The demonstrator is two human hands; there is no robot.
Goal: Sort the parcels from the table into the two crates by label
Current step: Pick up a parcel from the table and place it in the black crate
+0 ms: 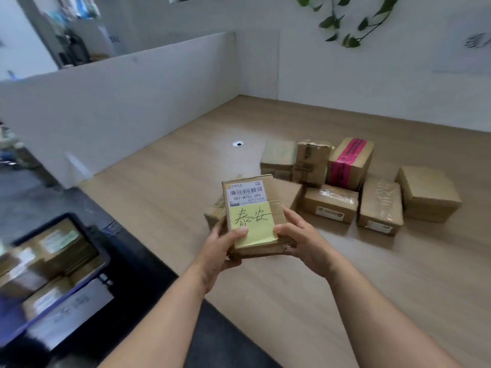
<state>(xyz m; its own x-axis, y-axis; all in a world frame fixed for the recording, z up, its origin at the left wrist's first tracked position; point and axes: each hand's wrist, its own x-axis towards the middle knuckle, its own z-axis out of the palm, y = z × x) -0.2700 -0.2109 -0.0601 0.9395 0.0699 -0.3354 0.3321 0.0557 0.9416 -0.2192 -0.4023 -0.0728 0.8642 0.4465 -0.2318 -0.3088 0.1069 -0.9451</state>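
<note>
1. Held parcel (252,216): raised above the table (170,197) near frame centre, label side up. Carries a printed barcode label (245,193) and a yellow note (253,224) with handwritten characters.
2. Left hand (221,251): grips the parcel's 7 o'clock corner, thumb pressed flat on the note, fingers curled underneath.
3. Right hand (303,240): grips the 4 o'clock edge, thumb on top, fingers wrapped along the side.
4. Second box (215,211): partly hidden behind the parcel at 9 o'clock; contact with it cannot be told.
5. Remaining parcels: cluster on the table at 2 o'clock from the held one, well apart from the hands. Includes one with pink tape (349,163), one flat with a label on its near face (330,204), one wrapped in clear tape (380,205), one plain (427,192), and two further back.
6. Crate (50,269): at 8 o'clock, off the table, blurred, already holding several labelled boxes. Second crate not in view.
7. Progress, judged: label check under way; part sorted, at least seven parcels left.
</note>
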